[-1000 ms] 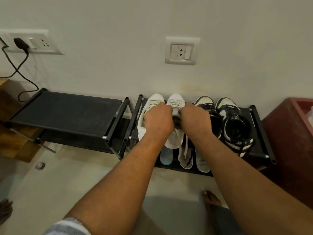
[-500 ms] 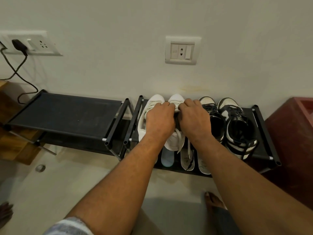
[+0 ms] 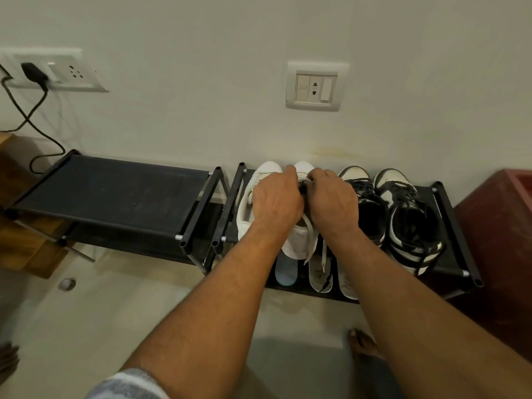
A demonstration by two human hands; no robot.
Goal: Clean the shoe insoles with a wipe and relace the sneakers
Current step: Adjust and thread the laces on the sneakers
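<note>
- Both hands are nudging farther toward the toe than half a second ago, left hand [image 3: 276,203] and right hand [image 3: 334,203] now touching.
- Curled fingers are clamping the white sneaker [image 3: 299,243], which is lying directly beneath them on the shoe rack [image 3: 458,234].

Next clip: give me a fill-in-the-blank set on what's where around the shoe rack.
1. The left hand and right hand pinch the laces of a ____ sneaker.
2. The black-and-white sneakers stand to the ____ of both hands.
3. On the rack, loose insoles lie on the ____ shelf.
4. The black charger sits in the wall socket on the ____.

Missing: white; right; lower; left.
</note>
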